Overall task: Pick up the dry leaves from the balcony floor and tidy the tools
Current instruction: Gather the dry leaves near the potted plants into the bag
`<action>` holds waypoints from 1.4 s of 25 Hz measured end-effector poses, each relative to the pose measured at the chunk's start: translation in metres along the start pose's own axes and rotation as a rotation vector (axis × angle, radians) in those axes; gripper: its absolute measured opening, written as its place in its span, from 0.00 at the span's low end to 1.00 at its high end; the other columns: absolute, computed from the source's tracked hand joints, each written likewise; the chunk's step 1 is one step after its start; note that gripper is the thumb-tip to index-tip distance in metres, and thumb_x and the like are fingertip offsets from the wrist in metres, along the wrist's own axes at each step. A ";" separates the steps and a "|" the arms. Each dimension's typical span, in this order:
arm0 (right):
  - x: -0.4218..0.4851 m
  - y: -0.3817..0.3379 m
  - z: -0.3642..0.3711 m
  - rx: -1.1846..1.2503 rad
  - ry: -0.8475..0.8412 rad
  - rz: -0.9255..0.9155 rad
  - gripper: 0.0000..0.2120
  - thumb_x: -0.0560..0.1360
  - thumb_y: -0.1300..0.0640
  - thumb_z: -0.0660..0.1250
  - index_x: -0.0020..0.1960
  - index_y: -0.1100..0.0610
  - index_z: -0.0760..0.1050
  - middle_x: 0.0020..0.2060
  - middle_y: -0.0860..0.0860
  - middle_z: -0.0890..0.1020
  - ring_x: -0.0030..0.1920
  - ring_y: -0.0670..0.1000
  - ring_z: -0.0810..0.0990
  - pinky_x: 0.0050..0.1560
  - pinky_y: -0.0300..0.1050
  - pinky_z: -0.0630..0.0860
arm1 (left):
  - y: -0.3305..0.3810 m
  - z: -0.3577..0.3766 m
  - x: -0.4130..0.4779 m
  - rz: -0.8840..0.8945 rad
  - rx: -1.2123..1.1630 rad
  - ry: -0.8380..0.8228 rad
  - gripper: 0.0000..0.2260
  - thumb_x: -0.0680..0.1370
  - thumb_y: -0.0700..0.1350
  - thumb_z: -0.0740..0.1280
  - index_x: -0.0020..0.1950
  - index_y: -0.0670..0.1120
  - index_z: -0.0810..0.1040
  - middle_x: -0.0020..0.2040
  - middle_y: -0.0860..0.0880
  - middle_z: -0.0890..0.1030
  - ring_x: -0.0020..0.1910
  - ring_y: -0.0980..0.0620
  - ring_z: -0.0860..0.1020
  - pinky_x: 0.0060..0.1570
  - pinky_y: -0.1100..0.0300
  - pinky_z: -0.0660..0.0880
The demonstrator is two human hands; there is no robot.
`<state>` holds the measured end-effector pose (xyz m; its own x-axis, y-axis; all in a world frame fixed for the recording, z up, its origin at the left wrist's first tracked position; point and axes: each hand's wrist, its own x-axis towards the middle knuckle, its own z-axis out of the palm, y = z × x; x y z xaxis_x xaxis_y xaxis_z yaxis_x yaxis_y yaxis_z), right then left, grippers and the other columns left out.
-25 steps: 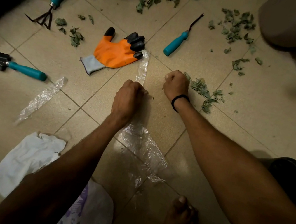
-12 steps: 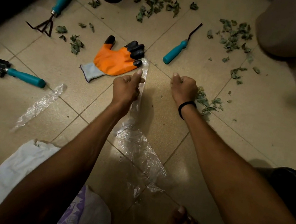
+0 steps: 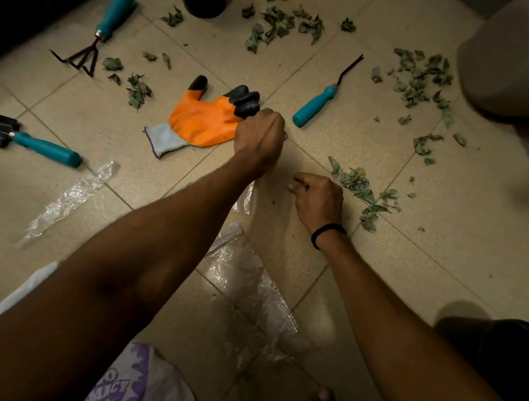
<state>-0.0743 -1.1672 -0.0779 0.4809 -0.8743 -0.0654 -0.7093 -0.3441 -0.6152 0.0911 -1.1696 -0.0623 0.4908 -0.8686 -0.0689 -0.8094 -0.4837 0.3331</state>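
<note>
Dry leaves (image 3: 357, 185): one clump right of the orange glove (image 3: 199, 120), more scattered beyond it and on both sides. Weeder (image 3: 320, 100) just right of glove, rake (image 3: 96, 38) and trowel (image 3: 23, 138) to its left. Left hand (image 3: 259, 137) fisted against the glove's fingertips, right hand (image 3: 317, 198) curled on the tile beside the clump; can't tell what either grips. Clear plastic (image 3: 252, 288) on the near side of the glove.

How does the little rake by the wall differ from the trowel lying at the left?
The rake ends in three thin bent prongs; the trowel ends in a broad black scoop. The rake lies diagonally, handle farther away; the trowel lies almost crosswise, scoop leftward. Dry leaves sit by the rake's prongs, none by the trowel. Both have teal handles and lie untouched on the floor.
</note>
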 end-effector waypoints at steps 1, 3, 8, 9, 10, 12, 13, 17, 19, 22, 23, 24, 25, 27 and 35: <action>-0.003 0.004 0.001 -0.013 0.020 -0.028 0.07 0.76 0.58 0.70 0.51 0.59 0.84 0.46 0.55 0.85 0.48 0.53 0.82 0.45 0.39 0.76 | 0.001 0.002 0.001 -0.005 -0.006 -0.004 0.09 0.82 0.46 0.63 0.53 0.42 0.80 0.50 0.44 0.79 0.42 0.49 0.76 0.35 0.54 0.70; -0.010 0.008 0.004 -0.015 0.061 -0.056 0.06 0.76 0.59 0.70 0.50 0.58 0.85 0.45 0.55 0.83 0.45 0.53 0.81 0.42 0.37 0.70 | 0.005 0.004 0.000 -0.040 -0.049 0.017 0.08 0.82 0.45 0.64 0.55 0.43 0.81 0.52 0.45 0.80 0.44 0.49 0.77 0.38 0.53 0.74; -0.019 0.011 0.022 -0.181 0.188 -0.159 0.02 0.76 0.63 0.69 0.47 0.61 0.80 0.42 0.58 0.80 0.37 0.57 0.80 0.36 0.45 0.75 | 0.014 0.012 -0.008 -0.073 0.005 0.039 0.08 0.82 0.42 0.63 0.58 0.41 0.79 0.57 0.43 0.77 0.44 0.46 0.76 0.36 0.54 0.73; -0.018 0.012 0.024 -0.232 0.192 -0.188 0.02 0.76 0.63 0.68 0.47 0.61 0.79 0.42 0.58 0.80 0.36 0.58 0.80 0.36 0.46 0.75 | 0.014 0.012 -0.009 -0.079 0.016 0.031 0.08 0.81 0.41 0.63 0.58 0.41 0.78 0.57 0.42 0.77 0.44 0.46 0.76 0.35 0.54 0.72; -0.017 0.010 0.023 -0.275 0.174 -0.200 0.02 0.77 0.63 0.66 0.48 0.61 0.78 0.43 0.59 0.79 0.37 0.58 0.79 0.36 0.46 0.74 | 0.015 0.012 -0.009 -0.088 0.015 0.014 0.09 0.82 0.41 0.63 0.59 0.40 0.77 0.57 0.42 0.77 0.45 0.46 0.76 0.34 0.54 0.71; -0.012 0.004 0.017 -0.279 0.089 -0.141 0.05 0.79 0.61 0.63 0.51 0.60 0.77 0.46 0.58 0.79 0.42 0.57 0.79 0.40 0.45 0.70 | 0.013 0.009 -0.012 -0.131 -0.061 -0.011 0.10 0.82 0.42 0.62 0.61 0.41 0.75 0.58 0.42 0.76 0.47 0.46 0.77 0.36 0.54 0.71; -0.007 0.000 0.013 -0.234 0.061 -0.073 0.07 0.80 0.59 0.62 0.53 0.59 0.77 0.48 0.57 0.79 0.46 0.56 0.78 0.42 0.43 0.68 | 0.012 0.008 -0.014 -0.163 -0.136 -0.012 0.10 0.83 0.44 0.62 0.62 0.41 0.75 0.57 0.42 0.76 0.48 0.47 0.77 0.39 0.54 0.72; 0.023 -0.010 -0.010 0.303 0.100 0.383 0.11 0.81 0.55 0.62 0.42 0.56 0.76 0.36 0.50 0.77 0.39 0.50 0.75 0.41 0.42 0.71 | -0.004 0.005 -0.024 -0.261 -0.489 0.036 0.08 0.84 0.45 0.61 0.52 0.42 0.76 0.48 0.46 0.79 0.46 0.51 0.77 0.46 0.54 0.73; 0.032 -0.016 -0.021 0.531 0.121 0.527 0.14 0.81 0.55 0.62 0.38 0.57 0.76 0.32 0.50 0.76 0.34 0.49 0.74 0.36 0.43 0.74 | -0.011 -0.004 -0.026 -0.300 -0.536 0.084 0.13 0.84 0.45 0.60 0.41 0.46 0.73 0.37 0.49 0.75 0.37 0.55 0.73 0.38 0.61 0.68; 0.040 -0.035 -0.031 0.503 0.061 0.516 0.14 0.80 0.54 0.63 0.43 0.63 0.79 0.32 0.52 0.77 0.33 0.50 0.75 0.37 0.46 0.78 | -0.006 -0.027 -0.030 -0.368 -0.540 0.104 0.20 0.85 0.45 0.60 0.32 0.48 0.68 0.30 0.52 0.70 0.29 0.58 0.67 0.27 0.69 0.64; 0.040 -0.045 -0.033 0.461 0.038 0.507 0.15 0.80 0.54 0.63 0.41 0.62 0.79 0.32 0.51 0.77 0.34 0.51 0.77 0.39 0.48 0.80 | -0.002 -0.035 -0.035 -0.399 -0.542 0.098 0.20 0.85 0.45 0.60 0.32 0.47 0.69 0.30 0.52 0.70 0.29 0.58 0.67 0.26 0.69 0.64; 0.038 -0.057 -0.035 0.420 0.019 0.505 0.16 0.80 0.53 0.64 0.36 0.59 0.77 0.30 0.50 0.77 0.34 0.52 0.78 0.42 0.49 0.81 | 0.004 -0.044 -0.042 -0.445 -0.553 0.087 0.19 0.85 0.46 0.60 0.33 0.46 0.70 0.30 0.52 0.70 0.30 0.58 0.67 0.26 0.67 0.62; 0.034 -0.070 -0.038 0.384 0.000 0.506 0.17 0.80 0.53 0.64 0.33 0.56 0.75 0.30 0.50 0.77 0.35 0.53 0.79 0.45 0.51 0.82 | 0.008 -0.055 -0.051 -0.496 -0.574 0.075 0.18 0.85 0.46 0.60 0.35 0.46 0.70 0.31 0.52 0.70 0.31 0.58 0.68 0.27 0.64 0.62; 0.013 -0.102 -0.052 0.336 -0.044 0.515 0.15 0.79 0.54 0.64 0.35 0.56 0.77 0.34 0.52 0.80 0.40 0.54 0.81 0.49 0.51 0.81 | 0.019 -0.085 -0.075 -0.586 -0.635 0.036 0.18 0.85 0.47 0.59 0.35 0.45 0.69 0.33 0.48 0.73 0.34 0.52 0.72 0.33 0.57 0.64; -0.118 -0.287 -0.176 0.380 -0.199 0.606 0.16 0.79 0.53 0.63 0.34 0.56 0.75 0.35 0.53 0.80 0.45 0.60 0.83 0.51 0.56 0.81 | 0.039 -0.309 -0.213 -0.937 -0.736 0.027 0.20 0.83 0.53 0.61 0.50 0.36 0.80 0.49 0.38 0.84 0.51 0.38 0.81 0.51 0.49 0.80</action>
<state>-0.0180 -1.0249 0.2449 0.1712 -0.7822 -0.5990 -0.6705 0.3529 -0.6526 0.0544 -0.9703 0.2557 0.8059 -0.2032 -0.5560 0.2429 -0.7430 0.6236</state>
